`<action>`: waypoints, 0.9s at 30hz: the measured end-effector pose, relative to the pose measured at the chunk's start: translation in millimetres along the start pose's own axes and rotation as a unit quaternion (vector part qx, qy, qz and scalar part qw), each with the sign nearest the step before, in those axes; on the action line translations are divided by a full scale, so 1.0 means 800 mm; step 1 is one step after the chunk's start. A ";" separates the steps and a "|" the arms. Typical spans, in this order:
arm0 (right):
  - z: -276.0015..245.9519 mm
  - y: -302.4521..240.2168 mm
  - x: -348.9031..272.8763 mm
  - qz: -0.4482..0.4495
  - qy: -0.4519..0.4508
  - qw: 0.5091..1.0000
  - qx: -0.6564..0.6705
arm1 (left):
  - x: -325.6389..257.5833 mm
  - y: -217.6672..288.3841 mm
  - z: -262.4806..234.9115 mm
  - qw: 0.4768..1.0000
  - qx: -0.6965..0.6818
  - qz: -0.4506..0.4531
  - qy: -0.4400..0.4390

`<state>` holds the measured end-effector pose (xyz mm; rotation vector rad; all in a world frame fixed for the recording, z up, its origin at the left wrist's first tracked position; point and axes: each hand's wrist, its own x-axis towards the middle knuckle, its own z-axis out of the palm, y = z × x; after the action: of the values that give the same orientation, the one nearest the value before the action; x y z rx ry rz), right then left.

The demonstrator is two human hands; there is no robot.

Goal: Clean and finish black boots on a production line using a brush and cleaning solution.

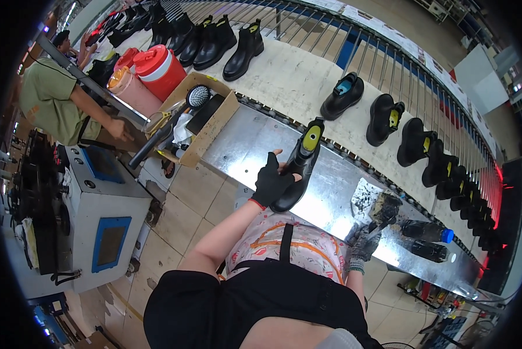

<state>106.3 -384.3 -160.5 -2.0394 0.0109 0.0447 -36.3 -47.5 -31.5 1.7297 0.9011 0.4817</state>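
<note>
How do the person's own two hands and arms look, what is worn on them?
The left hand wears a black glove with red wrist edging, leaving the thumb tip bare. The right hand wears a dark-stained grey glove with a lighter cuff. The left sleeve is short and black.

In front of us runs a shiny metal desk (229,145). On it we see an open cardboard box (214,131) at the left end and, farther right, a stained white sheet (363,196), a blackened block (386,207), a dark bottle (421,230) (blue-capped) and another bottle (428,251).
</note>
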 end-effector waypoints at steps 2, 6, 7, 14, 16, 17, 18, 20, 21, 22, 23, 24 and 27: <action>-0.003 -0.037 -0.011 0.052 -0.030 0.998 0.033 | 0.000 0.010 -0.011 0.999 0.042 -0.001 0.002; -0.005 -0.063 -0.019 0.080 -0.045 0.993 0.080 | 0.018 -0.001 -0.035 0.999 0.000 -0.043 -0.010; -0.004 -0.072 -0.020 0.097 -0.054 0.989 0.097 | 0.024 -0.006 -0.041 0.991 -0.106 -0.079 -0.027; -0.008 -0.052 -0.015 0.110 -0.041 0.992 0.056 | 0.033 -0.010 -0.052 0.926 -0.348 -0.125 -0.078; -0.006 -0.064 -0.017 0.103 -0.043 0.992 0.051 | 0.034 -0.023 -0.047 0.961 -0.260 -0.098 -0.014; -0.007 -0.054 -0.015 0.104 -0.041 0.992 0.050 | 0.036 -0.029 -0.044 0.960 -0.260 -0.099 -0.016; -0.005 -0.042 -0.012 0.090 -0.037 0.994 0.052 | 0.038 -0.034 -0.043 0.971 -0.226 -0.076 -0.018; -0.007 -0.066 -0.017 0.116 -0.054 0.987 0.094 | 0.039 -0.040 -0.042 0.980 -0.192 -0.055 -0.021; -0.007 -0.060 -0.017 0.118 -0.053 0.987 0.092 | 0.038 -0.042 -0.042 0.986 -0.140 -0.088 -0.013; -0.005 -0.049 -0.014 0.104 -0.050 0.990 0.082 | 0.037 -0.043 -0.041 0.989 -0.088 -0.121 -0.006; -0.005 -0.043 -0.012 0.088 -0.044 0.992 0.073 | 0.035 -0.042 -0.035 0.989 -0.088 -0.121 -0.009; -0.004 -0.037 -0.009 0.058 -0.034 0.997 0.047 | 0.030 -0.039 -0.027 0.989 -0.105 -0.103 0.007; -0.002 -0.076 -0.019 0.109 -0.056 0.989 0.082 | 0.031 -0.061 -0.002 0.949 -0.296 -0.101 -0.032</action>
<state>93.0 -358.4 -105.3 -1.8603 0.1621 0.2866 -38.1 -20.9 -79.5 1.0882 0.7754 0.4945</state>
